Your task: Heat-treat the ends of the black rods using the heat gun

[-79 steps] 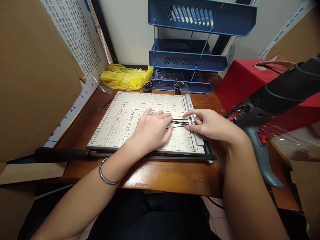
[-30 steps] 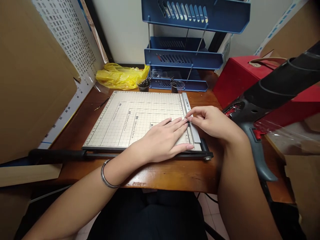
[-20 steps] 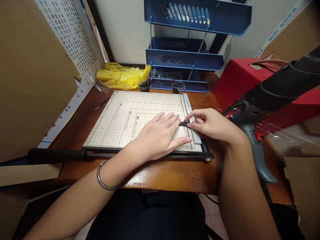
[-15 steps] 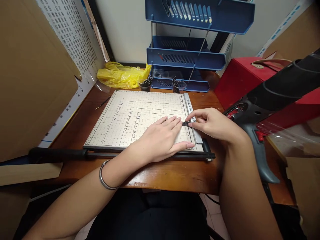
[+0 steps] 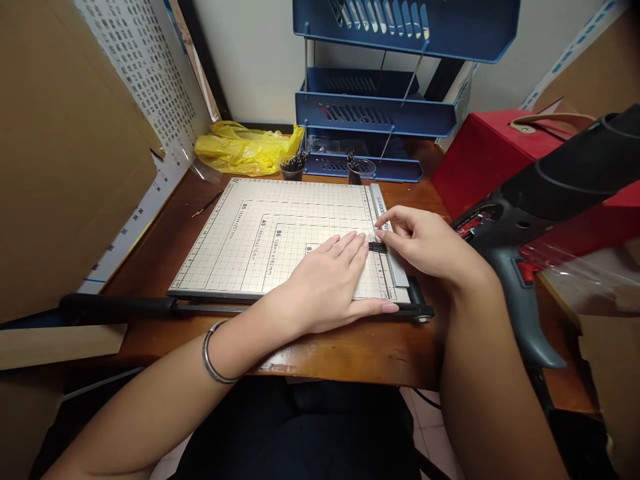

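Note:
A beige gridded paper-cutter board (image 5: 260,233) lies on the wooden desk. My left hand (image 5: 330,283) rests flat on its right part, fingers stretched out, pressing down on thin black strands (image 5: 377,247) whose ends show past my fingertips. My right hand (image 5: 425,243) sits at the metal ruler strip (image 5: 387,233) on the board's right edge, with fingertips pinched at the strands' ends. The cutter's black handle (image 5: 120,308) lies along the front edge.
A grey and black heat gun (image 5: 540,220) juts in at the right, in front of a red box (image 5: 490,160). Blue stacked trays (image 5: 375,113), two small cups of black pieces (image 5: 293,167) and a yellow bag (image 5: 245,150) stand behind. Cardboard (image 5: 65,160) walls the left.
My left hand slid right along the board to its right edge, covering more of the black strands. My right hand stayed at the ruler strip, its fingers shifting slightly.

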`<state>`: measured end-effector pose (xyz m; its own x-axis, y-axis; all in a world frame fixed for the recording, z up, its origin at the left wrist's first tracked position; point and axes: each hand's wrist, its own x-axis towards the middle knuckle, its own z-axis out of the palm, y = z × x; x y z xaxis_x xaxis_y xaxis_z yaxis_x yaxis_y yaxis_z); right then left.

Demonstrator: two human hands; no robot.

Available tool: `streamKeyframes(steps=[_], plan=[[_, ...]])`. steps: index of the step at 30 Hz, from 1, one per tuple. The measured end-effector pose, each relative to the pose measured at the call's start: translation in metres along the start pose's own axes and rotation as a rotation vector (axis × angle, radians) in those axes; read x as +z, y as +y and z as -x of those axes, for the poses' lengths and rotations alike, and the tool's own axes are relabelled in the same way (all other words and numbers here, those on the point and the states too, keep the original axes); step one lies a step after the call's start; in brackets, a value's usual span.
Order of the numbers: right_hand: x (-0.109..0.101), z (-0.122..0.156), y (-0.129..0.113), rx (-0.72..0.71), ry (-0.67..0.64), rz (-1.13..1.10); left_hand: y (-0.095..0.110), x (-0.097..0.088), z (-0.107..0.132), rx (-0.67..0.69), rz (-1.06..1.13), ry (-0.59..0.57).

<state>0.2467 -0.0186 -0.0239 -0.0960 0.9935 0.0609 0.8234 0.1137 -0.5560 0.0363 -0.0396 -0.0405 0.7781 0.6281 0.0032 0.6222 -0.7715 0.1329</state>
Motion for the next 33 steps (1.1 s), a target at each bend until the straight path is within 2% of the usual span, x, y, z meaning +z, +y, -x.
streamKeyframes(steps=[3, 8, 15, 21, 33], plan=[[-0.0017, 0.0018, -0.0007, -0.022, -0.016, -0.022, -0.0016, 0.0000, 0.0012, 0.013, -0.006, 0.014], [-0.0035, 0.0032, -0.0030, -0.033, -0.115, -0.061, -0.0013, -0.0002, 0.0025, 0.034, -0.039, 0.027], [-0.0039, 0.0027, -0.0049, -0.008, -0.143, -0.076, -0.0042, -0.0021, 0.0034, 0.054, -0.030, 0.049], [-0.0090, 0.0058, -0.0030, 0.027, -0.220, -0.095, -0.0060, -0.0020, 0.0049, 0.068, -0.014, 0.065], [-0.0068, 0.0054, -0.0083, 0.033, -0.191, 0.002, -0.0058, -0.0017, 0.0048, 0.064, 0.000, 0.052]])
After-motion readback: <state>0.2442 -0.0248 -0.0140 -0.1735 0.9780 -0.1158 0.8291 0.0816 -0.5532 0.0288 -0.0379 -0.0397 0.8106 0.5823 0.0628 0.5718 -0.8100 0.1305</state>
